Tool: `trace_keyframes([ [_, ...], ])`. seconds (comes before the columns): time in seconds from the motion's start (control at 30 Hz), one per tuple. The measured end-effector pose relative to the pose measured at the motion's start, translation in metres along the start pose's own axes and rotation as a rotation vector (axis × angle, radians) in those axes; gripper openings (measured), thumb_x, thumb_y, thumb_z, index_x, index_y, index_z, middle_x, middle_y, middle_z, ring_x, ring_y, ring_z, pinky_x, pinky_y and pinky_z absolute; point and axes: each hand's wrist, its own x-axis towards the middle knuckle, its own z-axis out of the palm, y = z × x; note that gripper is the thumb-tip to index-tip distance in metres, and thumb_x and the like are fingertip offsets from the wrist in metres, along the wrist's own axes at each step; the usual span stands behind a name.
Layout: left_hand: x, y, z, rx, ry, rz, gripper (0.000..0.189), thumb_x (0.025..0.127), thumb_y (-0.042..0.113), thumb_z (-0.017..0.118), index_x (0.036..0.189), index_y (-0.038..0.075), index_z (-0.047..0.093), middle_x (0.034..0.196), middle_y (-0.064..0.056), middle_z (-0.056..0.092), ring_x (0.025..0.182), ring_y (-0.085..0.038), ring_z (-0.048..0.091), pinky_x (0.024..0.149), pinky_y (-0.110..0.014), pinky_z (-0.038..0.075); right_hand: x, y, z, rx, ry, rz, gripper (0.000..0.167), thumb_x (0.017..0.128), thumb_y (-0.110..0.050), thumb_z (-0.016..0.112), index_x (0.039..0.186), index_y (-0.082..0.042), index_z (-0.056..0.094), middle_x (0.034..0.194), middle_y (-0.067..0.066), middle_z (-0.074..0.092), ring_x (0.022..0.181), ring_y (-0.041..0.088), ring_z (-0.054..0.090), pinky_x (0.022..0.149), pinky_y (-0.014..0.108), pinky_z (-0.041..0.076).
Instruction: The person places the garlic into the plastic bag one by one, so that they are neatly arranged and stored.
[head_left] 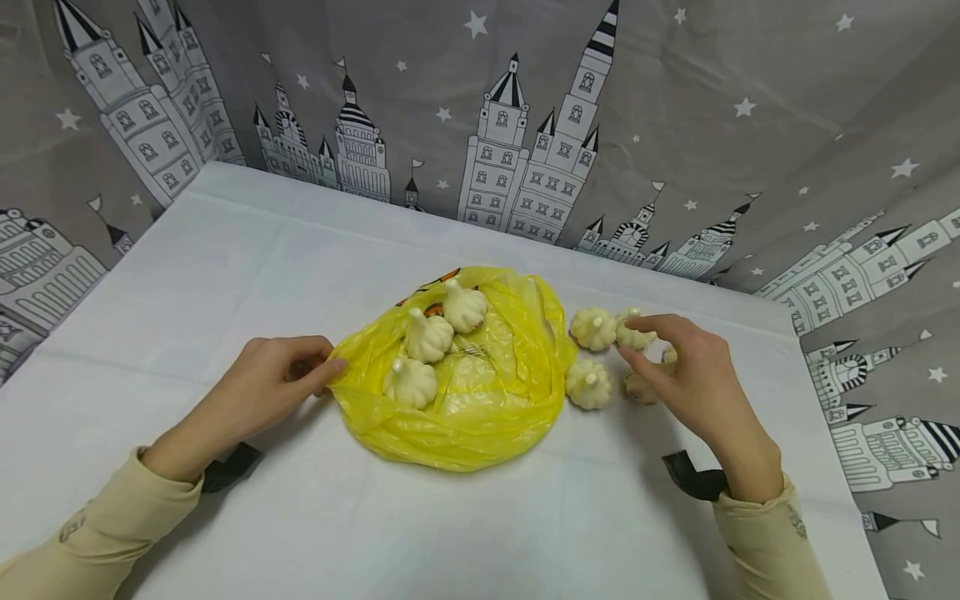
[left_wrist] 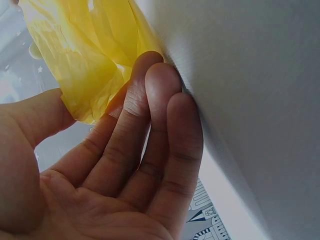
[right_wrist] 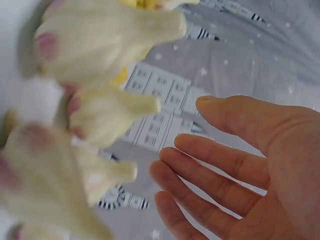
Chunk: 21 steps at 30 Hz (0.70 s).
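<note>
A yellow plastic bag (head_left: 465,442) lies with its mouth spread wide and its rim folded outward. Three garlic bulbs rest inside at the left: one garlic bulb (head_left: 410,383) near the front, another (head_left: 428,336) behind it, a third (head_left: 464,307) at the back. My left hand (head_left: 273,375) pinches the bag's left rim between thumb and fingers; the left wrist view shows the yellow film (left_wrist: 95,65) there. Over several more garlic bulbs (head_left: 588,384) right of the bag hovers my right hand (head_left: 693,371), fingers spread apart and holding nothing. It partly hides some of these bulbs.
A white cloth (head_left: 480,533) covers the table. Behind it and along the right side hangs a grey curtain (head_left: 697,67) printed with castles and stars. The loose bulbs stand close to the bag's right rim.
</note>
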Motion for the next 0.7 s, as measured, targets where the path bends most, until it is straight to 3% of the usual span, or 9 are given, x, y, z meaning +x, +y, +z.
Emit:
trace_keyframes([
  [0.2, 0.000, 0.000, 0.000, 0.004, -0.011, -0.011, 0.018, 0.106, 0.026, 0.067, 0.094, 0.014, 0.075, 0.075, 0.009, 0.071, 0.069, -0.010, 0.063, 0.065, -0.027, 0.049, -0.019, 0.020, -0.015, -0.058, 0.024, 0.036, 0.031, 0.091, -0.011, 0.081, 0.121, -0.004, 0.073, 0.117, 0.019, 0.075, 0.109, 0.041, 0.070, 0.089, 0.058, 0.051],
  [0.43, -0.001, -0.002, 0.001, 0.000, -0.023, -0.025, 0.022, 0.107, 0.030, 0.065, 0.096, 0.013, 0.075, 0.076, 0.009, 0.071, 0.067, -0.010, 0.060, 0.060, -0.027, 0.045, -0.028, 0.038, -0.023, -0.114, 0.062, 0.049, 0.032, 0.089, -0.011, 0.083, 0.120, -0.007, 0.075, 0.111, 0.016, 0.077, 0.097, 0.038, 0.072, 0.074, 0.041, 0.046],
  [0.7, 0.001, -0.001, 0.002, -0.001, -0.020, -0.014, 0.020, 0.106, 0.028, 0.066, 0.095, 0.014, 0.074, 0.075, 0.009, 0.070, 0.068, -0.010, 0.061, 0.063, -0.027, 0.047, -0.029, 0.044, -0.021, -0.089, 0.020, 0.118, 0.027, 0.093, -0.013, 0.080, 0.119, -0.006, 0.076, 0.106, 0.018, 0.078, 0.092, 0.039, 0.075, 0.078, 0.058, 0.057],
])
